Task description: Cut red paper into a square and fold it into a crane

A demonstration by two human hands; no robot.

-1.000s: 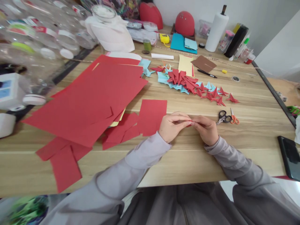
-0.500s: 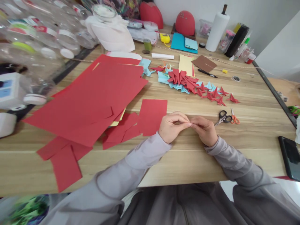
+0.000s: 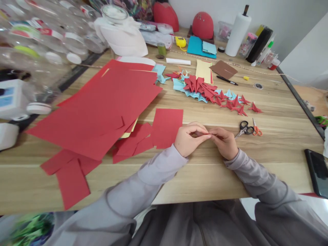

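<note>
My left hand [image 3: 191, 138] and my right hand [image 3: 224, 141] meet fingertip to fingertip above the front middle of the table. Both are closed in a pinch on a small piece of red paper [image 3: 209, 134], of which only a sliver shows between the fingers. Just left of my left hand lies a red paper rectangle [image 3: 167, 127]. Beyond the hands sits a row of folded paper cranes, red ones [image 3: 196, 84] and light blue ones [image 3: 197, 95]. Black-handled scissors [image 3: 244, 128] and small orange-handled scissors [image 3: 256, 129] lie right of my right hand.
Large red sheets [image 3: 107, 106] and cut red pieces [image 3: 73, 184] cover the left side. A phone [image 3: 317, 172] lies at the right edge. Farther back are a black pen [image 3: 227, 80], brown paper [image 3: 223, 69], a tape measure [image 3: 180, 42] and a white roll [image 3: 238, 34]. Plastic bottles [image 3: 46, 41] crowd the far left.
The fingertips have shifted very slightly, and a little more red shows between them. The things on the table have stayed where they were.
</note>
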